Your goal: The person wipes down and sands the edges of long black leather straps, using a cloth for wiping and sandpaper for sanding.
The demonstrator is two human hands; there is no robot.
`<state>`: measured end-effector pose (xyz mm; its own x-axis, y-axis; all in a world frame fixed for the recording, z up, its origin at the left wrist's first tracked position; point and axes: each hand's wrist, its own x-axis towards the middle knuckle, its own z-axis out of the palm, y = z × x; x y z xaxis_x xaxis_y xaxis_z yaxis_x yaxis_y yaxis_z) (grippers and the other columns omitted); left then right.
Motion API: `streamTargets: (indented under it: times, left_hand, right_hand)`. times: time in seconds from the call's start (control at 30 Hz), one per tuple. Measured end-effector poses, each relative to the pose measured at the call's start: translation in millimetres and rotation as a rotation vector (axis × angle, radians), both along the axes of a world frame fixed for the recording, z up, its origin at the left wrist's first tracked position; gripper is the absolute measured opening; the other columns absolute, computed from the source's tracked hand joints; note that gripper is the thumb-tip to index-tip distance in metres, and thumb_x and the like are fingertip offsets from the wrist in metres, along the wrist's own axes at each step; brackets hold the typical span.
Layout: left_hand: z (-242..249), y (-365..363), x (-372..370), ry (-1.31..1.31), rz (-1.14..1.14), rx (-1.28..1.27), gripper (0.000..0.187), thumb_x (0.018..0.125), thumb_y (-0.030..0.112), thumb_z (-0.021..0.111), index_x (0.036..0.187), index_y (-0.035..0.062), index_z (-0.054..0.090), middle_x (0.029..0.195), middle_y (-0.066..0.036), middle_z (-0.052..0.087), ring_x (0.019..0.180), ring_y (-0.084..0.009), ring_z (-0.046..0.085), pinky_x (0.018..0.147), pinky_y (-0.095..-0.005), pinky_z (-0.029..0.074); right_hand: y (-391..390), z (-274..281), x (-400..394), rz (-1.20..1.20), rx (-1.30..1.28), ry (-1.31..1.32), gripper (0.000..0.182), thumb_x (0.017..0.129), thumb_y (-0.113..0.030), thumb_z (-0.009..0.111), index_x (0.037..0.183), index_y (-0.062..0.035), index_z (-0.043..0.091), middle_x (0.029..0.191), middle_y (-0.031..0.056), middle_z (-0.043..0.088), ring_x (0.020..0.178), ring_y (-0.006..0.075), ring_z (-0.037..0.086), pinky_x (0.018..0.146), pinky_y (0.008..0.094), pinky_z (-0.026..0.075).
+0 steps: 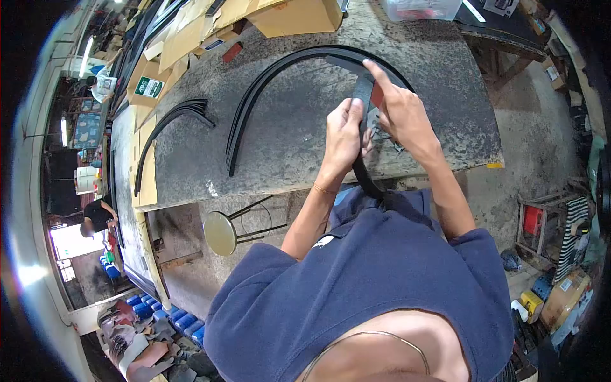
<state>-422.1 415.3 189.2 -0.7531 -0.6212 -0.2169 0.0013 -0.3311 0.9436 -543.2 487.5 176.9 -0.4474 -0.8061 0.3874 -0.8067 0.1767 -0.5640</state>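
Note:
My left hand [344, 137] is closed around a black strip [361, 90], its thumb on top. The strip runs down from that grip toward my lap. My right hand [407, 121] is beside it, index finger stretched along the strip's upper part and the other fingers curled. Between that hand and the strip shows a reddish flat block [377, 98], mostly covered by the fingers. Just beyond both hands, a bundle of long black strips [254, 86] curves over the worktable [299, 149].
A shorter bundle of black strips [167, 120] lies at the left. Another red block [233, 52] sits near cardboard boxes [296, 19] at the back. A clear plastic bin [423, 9] stands at the far edge. A round stool [220, 233] is left of me. Two people are in the left background.

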Motion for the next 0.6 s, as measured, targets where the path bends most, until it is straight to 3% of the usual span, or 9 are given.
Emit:
streamTargets:
  times: [0.1, 0.17, 0.2, 0.23, 0.3, 0.37, 0.43, 0.47, 0.6]
  left_hand:
    - [0.1, -13.9, 5.0, 0.208, 0.031, 0.310, 0.037, 0.099, 0.033, 0.036, 0.078, 0.0045, 0.044, 0.047, 0.001, 0.030, 0.031, -0.0101, 0.029, 0.031, -0.0250, 0.024]
    - [0.9, -22.3, 8.5, 0.260, 0.069, 0.407, 0.035, 0.099, 0.034, 0.038, 0.078, 0.0054, 0.045, 0.047, 0.001, 0.030, 0.030, -0.0089, 0.027, 0.031, -0.0235, 0.022]
    - [-1.9, -26.9, 10.0, 0.275, 0.085, 0.451, 0.036, 0.099, 0.034, 0.037, 0.078, 0.0056, 0.045, 0.047, 0.001, 0.030, 0.030, -0.0096, 0.027, 0.031, -0.0247, 0.024]
    - [-6.3, -30.5, 10.9, 0.291, 0.098, 0.496, 0.036, 0.099, 0.034, 0.036, 0.078, 0.0058, 0.044, 0.047, 0.001, 0.030, 0.030, -0.0102, 0.028, 0.031, -0.0258, 0.026]
    - [-11.0, -32.7, 10.4, 0.325, 0.094, 0.574, 0.036, 0.099, 0.034, 0.036, 0.078, 0.0062, 0.045, 0.047, 0.002, 0.030, 0.030, -0.0098, 0.027, 0.031, -0.0254, 0.026]
    - [-9.3, -29.8, 7.5, 0.359, 0.081, 0.649, 0.036, 0.099, 0.035, 0.036, 0.079, 0.0066, 0.046, 0.046, 0.002, 0.030, 0.029, -0.0093, 0.027, 0.030, -0.0250, 0.026]
    - [7.5, -17.3, 2.6, 0.045, 0.235, 0.483, 0.037, 0.099, 0.036, 0.035, 0.079, 0.0075, 0.047, 0.044, 0.002, 0.029, 0.028, -0.0083, 0.026, 0.030, -0.0232, 0.022]
    - [0.5, -18.0, 4.2, 0.101, 0.204, 0.521, 0.038, 0.099, 0.037, 0.034, 0.077, 0.0086, 0.046, 0.043, 0.002, 0.028, 0.027, -0.0078, 0.025, 0.031, -0.0221, 0.019]
    - [-13.6, -28.2, 14.7, 0.327, 0.056, 0.675, 0.040, 0.099, 0.039, 0.033, 0.074, 0.0096, 0.043, 0.043, 0.003, 0.028, 0.027, -0.0083, 0.025, 0.030, -0.0223, 0.019]
  right_hand:
    - [8.1, -1.3, 4.3, -0.026, -0.157, -0.200, 0.063, 0.076, 0.000, 0.057, 0.135, -0.0077, 0.036, 0.098, 0.0185, 0.064, 0.075, 0.0354, 0.064, 0.067, 0.0431, 0.052]
    - [19.6, 5.2, 13.4, -0.172, -0.339, -0.332, 0.066, 0.074, 0.008, 0.055, 0.136, -0.0053, 0.035, 0.104, 0.0167, 0.064, 0.075, 0.0320, 0.066, 0.067, 0.0408, 0.053]
    - [23.4, 3.9, 14.2, -0.204, -0.360, -0.187, 0.059, 0.075, 0.012, 0.052, 0.132, -0.0039, 0.043, 0.114, 0.0161, 0.061, 0.088, 0.0306, 0.066, 0.075, 0.0385, 0.054]
    - [22.4, 4.6, 13.8, -0.202, -0.357, -0.190, 0.059, 0.075, 0.012, 0.052, 0.132, -0.0039, 0.043, 0.114, 0.0161, 0.061, 0.088, 0.0306, 0.066, 0.075, 0.0385, 0.054]
    - [20.5, 7.8, 14.1, -0.144, -0.509, 0.110, 0.050, 0.077, 0.012, 0.050, 0.124, -0.0029, 0.052, 0.120, 0.0171, 0.057, 0.103, 0.0314, 0.061, 0.084, 0.0383, 0.052]
    - [13.9, 11.0, 20.8, 0.082, -0.488, 0.086, 0.043, 0.081, 0.006, 0.050, 0.123, -0.0043, 0.054, 0.125, 0.0160, 0.054, 0.112, 0.0299, 0.056, 0.094, 0.0391, 0.047]
    - [-0.5, 7.0, 17.9, 0.351, -0.352, 0.288, 0.041, 0.083, 0.001, 0.051, 0.123, -0.0055, 0.054, 0.126, 0.0134, 0.054, 0.114, 0.0260, 0.054, 0.096, 0.0370, 0.047]
    - [-10.1, -2.2, 10.3, 0.421, -0.341, 0.379, 0.039, 0.084, -0.001, 0.051, 0.123, -0.0059, 0.053, 0.126, 0.0109, 0.054, 0.117, 0.0222, 0.053, 0.098, 0.0367, 0.045]
    - [-33.6, -43.2, -49.2, 0.173, -0.195, 0.238, 0.040, 0.083, 0.000, 0.051, 0.123, -0.0057, 0.053, 0.124, 0.0117, 0.055, 0.116, 0.0244, 0.053, 0.099, 0.0396, 0.045]
